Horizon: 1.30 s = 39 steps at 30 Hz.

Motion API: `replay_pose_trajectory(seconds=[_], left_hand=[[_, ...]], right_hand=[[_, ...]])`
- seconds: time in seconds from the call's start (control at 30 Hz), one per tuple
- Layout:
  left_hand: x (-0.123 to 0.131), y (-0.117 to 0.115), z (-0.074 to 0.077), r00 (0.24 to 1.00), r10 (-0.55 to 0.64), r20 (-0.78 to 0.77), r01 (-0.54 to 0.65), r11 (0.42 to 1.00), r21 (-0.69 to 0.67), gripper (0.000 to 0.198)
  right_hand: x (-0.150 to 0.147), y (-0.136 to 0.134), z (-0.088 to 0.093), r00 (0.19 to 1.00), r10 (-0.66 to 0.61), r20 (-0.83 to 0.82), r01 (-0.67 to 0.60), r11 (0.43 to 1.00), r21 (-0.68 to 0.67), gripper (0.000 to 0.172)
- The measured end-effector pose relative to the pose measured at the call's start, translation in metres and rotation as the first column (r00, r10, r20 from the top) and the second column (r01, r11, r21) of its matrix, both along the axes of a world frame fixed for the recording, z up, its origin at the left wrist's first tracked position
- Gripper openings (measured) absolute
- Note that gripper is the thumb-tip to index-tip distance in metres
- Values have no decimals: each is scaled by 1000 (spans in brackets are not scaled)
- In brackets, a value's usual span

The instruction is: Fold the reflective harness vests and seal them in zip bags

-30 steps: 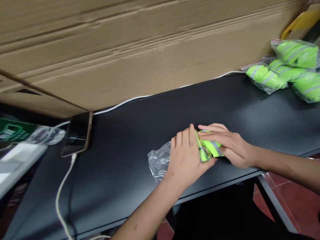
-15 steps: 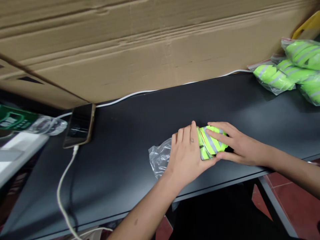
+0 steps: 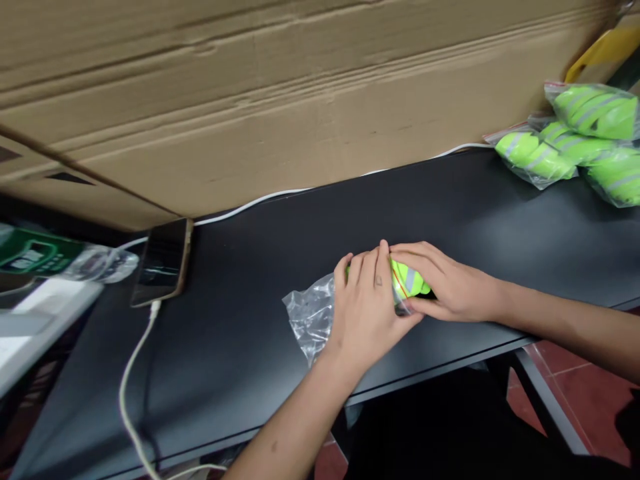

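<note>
Fabric bundle (image 3: 411, 280), neon-green, grey-striped, partly in a clear plastic bag (image 3: 310, 317) — my left grip (image 3: 364, 293) and right grip (image 3: 453, 287) clasp it.

**Black desk against brown cardboard**

Right behind the black desk (image 3: 240, 280) I see brown corrugated cardboard (image 3: 300, 133), creased lengthwise, standing like a wall. Soft light leaves a pale sheen on the desktop. Below, reddish floor tiles (image 3: 583, 387) flank a slanting metal leg (image 3: 553, 403), probably the desk's.
</note>
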State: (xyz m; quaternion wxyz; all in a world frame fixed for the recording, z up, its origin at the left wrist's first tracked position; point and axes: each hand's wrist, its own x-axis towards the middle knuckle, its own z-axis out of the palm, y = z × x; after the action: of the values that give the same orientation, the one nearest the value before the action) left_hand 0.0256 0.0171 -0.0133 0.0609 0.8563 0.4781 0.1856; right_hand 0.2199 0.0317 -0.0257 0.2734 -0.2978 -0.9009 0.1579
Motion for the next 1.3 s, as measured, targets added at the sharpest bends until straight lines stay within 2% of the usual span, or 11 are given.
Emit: replay_pose_trajectory(seconds=[0.13,0.23,0.33,0.53,0.7,0.77,0.87,1.0,1.13,1.2,1.3], left_hand=[[-4,2,-2,1000,21,23,-20,1000,-20,92],[-7,3,-4,999,18,45,-16,999,-37,96],[-8,4,-4,998,-6,63,7,1000,-21,97],[-6,2,-1,997,-15,69,12,999,48,94],[-5,2,1,999,-18,49,6,969,245,87],[-5,4,0,996,-22,83,-9,933,360,89],[-5,4,-2,986,-66,150,-7,897,442,95],[-15,0,10,955,-141,261,101,982,159,113],[-46,18,38,955,-100,279,170,956,-238,72],[-59,36,48,988,-49,146,97,935,-341,64],[-65,63,51,998,-53,19,56,856,-515,65]], right_hand=[[-4,1,-9,971,-69,-230,66,998,-19,46],[3,1,-9,983,-67,-174,61,997,-37,41],[10,-2,-1,994,-32,-104,7,973,-231,39],[1,-4,10,964,-137,-227,-12,832,-555,28],[-20,3,15,849,-258,-461,-202,648,-735,34],[-28,6,16,819,-246,-518,-263,641,-721,33],[-33,11,14,866,-144,-478,-246,710,-660,27],[-30,18,5,933,55,-355,-235,841,-487,24],[-24,23,2,945,64,-321,-208,876,-436,23],[-23,24,2,949,-71,-309,-111,837,-535,30],[-26,23,1,853,-352,-385,-83,638,-766,42]])
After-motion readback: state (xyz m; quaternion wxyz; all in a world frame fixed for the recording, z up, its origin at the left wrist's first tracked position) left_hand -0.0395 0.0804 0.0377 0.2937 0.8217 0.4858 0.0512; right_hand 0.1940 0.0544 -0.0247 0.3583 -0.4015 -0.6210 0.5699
